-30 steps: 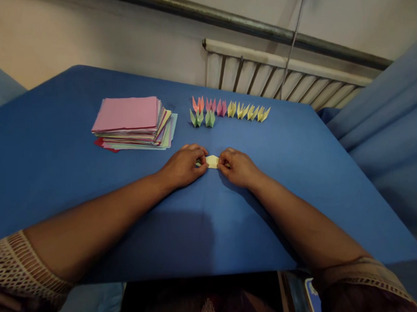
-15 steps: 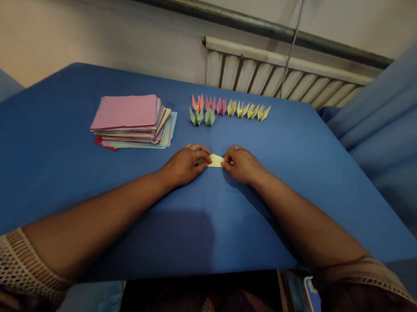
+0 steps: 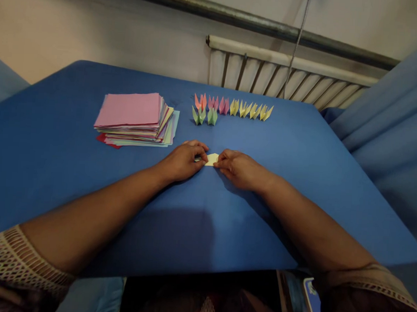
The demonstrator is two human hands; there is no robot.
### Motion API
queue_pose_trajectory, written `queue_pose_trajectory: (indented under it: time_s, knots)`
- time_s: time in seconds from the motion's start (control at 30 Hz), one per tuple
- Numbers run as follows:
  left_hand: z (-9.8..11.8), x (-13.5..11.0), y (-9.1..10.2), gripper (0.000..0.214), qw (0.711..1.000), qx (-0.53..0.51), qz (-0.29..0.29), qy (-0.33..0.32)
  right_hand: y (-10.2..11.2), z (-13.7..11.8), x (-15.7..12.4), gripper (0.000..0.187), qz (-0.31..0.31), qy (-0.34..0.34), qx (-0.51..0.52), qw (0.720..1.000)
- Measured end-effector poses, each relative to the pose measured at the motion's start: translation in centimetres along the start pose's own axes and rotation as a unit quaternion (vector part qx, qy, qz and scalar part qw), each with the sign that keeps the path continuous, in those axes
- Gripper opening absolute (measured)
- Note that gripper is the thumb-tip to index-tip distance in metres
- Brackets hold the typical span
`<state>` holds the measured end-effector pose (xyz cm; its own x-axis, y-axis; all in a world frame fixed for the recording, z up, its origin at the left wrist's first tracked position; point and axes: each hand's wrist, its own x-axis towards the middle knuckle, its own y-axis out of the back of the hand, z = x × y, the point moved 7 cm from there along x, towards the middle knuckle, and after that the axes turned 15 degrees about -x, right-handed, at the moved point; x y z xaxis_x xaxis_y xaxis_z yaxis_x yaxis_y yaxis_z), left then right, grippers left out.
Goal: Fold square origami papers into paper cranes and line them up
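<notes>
A small folded piece of pale yellow paper (image 3: 211, 160) lies low over the blue table, pinched from both sides. My left hand (image 3: 185, 162) is closed on its left end, thumb and index finger together. My right hand (image 3: 241, 168) grips the right end between thumb and fingertips, and hides that end. Only the middle of the paper shows between the hands. Beyond them stand folded paper cranes: two green ones (image 3: 198, 115) in front, and behind these a row with orange, pink (image 3: 224, 106) and several yellow ones (image 3: 245, 110).
A thick stack of coloured paper sheets (image 3: 129, 110), pink on top, lies left of the cranes on the blue table (image 3: 177, 224). Behind the table are a radiator (image 3: 255, 67) and a pipe (image 3: 216, 12). A blue curtain (image 3: 389, 105) hangs at the right.
My right hand has shifted left along the paper, and its fingers now hold it closer to my left hand. The view has moved slightly.
</notes>
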<state>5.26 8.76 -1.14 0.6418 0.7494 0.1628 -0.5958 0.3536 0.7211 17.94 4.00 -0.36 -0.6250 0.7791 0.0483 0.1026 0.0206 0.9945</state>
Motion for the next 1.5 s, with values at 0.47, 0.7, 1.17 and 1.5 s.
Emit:
queue_pose_trajectory:
  time_s: [0.47,0.7,1.17,1.5]
  knots:
    - [1.1,-0.4,-0.3,0.019,0.999,-0.024,-0.008,-0.043,0.7,0.1,-0.4,0.026,-0.005,0.028,0.023,0.999]
    - [0.2,0.5,-0.1,0.036,0.999,0.034,0.022,-0.011,1.5,-0.5,-0.8,0.030,-0.008,0.005,-0.029,1.000]
    - [0.8,0.3,0.0,0.019,0.998,-0.026,0.029,-0.043,1.7,-0.8,-1.0,0.024,0.003,0.005,-0.043,0.999]
    - [0.7,0.0,0.6,0.025,0.999,-0.001,0.012,-0.052,1.1,-1.0,-0.7,0.029,-0.020,0.035,-0.081,0.996]
